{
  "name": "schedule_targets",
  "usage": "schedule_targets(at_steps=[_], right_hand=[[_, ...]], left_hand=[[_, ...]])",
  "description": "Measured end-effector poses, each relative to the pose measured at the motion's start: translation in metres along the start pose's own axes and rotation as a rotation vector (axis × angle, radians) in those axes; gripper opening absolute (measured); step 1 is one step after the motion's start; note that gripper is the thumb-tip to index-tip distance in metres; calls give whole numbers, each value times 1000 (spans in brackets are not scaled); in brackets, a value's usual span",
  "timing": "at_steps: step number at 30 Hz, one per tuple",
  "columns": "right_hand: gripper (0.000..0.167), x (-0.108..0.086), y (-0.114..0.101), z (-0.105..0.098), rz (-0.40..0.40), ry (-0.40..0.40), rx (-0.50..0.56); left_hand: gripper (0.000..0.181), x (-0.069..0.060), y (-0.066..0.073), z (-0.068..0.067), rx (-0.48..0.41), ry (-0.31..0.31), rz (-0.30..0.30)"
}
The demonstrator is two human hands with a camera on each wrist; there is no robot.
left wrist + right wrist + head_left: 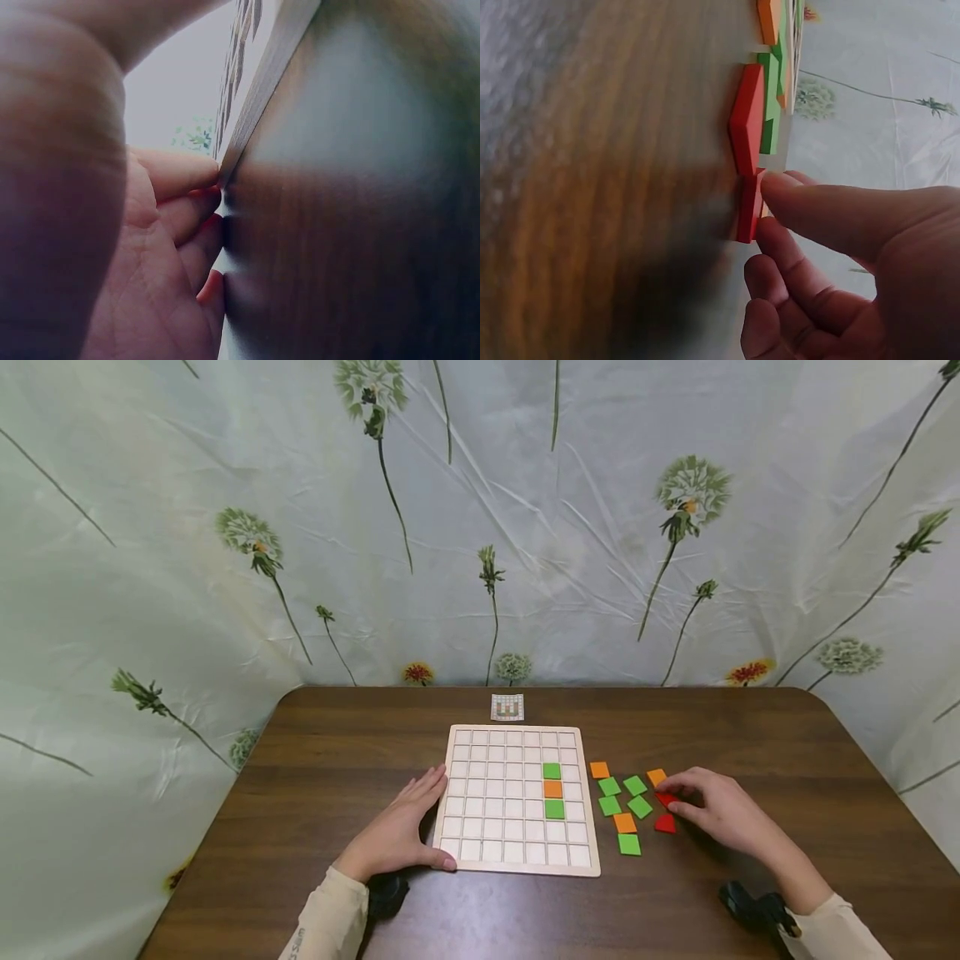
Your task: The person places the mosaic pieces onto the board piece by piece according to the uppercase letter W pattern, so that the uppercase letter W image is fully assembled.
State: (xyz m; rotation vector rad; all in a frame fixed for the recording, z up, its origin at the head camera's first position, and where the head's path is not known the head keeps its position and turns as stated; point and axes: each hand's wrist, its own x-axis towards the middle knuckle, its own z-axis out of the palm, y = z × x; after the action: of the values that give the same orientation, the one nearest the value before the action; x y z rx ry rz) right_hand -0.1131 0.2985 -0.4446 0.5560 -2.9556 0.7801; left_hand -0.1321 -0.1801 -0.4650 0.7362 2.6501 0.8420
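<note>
A pale wooden grid board (454,745) lies on the table; one column holds a green tile (552,771), an orange tile (552,789) and another green tile (554,809). My left hand (397,831) rests on the board's left side, fingers extended along the edge and thumb at the near corner; in the left wrist view its fingertips touch the board's edge (262,94). To the right, my right hand (720,810) pinches a red tile (664,797) between thumb and forefinger, seen too in the right wrist view as a red tile (748,210). A second red tile (665,823) lies just nearer.
Several loose green tiles (635,785) and orange tiles (625,823) lie between the board and my right hand. A small printed card (507,707) lies beyond the board, near the far edge of the brown table (360,727). A flower-patterned curtain (570,527) hangs behind.
</note>
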Motion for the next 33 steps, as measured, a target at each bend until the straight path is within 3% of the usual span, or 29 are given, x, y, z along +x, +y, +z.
schedule_targets(at_steps=[6, 15, 25, 33], right_hand=[[23, 0, 3, 2, -34, -16, -7], [21, 4, -1, 2, 42, -75, -14], [21, 6, -1, 3, 67, -77, -16], [23, 5, 0, 2, 36, -71, -26]], left_hand=[[127, -1, 1, -1, -10, 2, 24], [127, -2, 0, 0, -2, 3, 24], [127, 0, -1, 0, 3, 2, 23], [127, -1, -1, 0, 0, 5, 22]])
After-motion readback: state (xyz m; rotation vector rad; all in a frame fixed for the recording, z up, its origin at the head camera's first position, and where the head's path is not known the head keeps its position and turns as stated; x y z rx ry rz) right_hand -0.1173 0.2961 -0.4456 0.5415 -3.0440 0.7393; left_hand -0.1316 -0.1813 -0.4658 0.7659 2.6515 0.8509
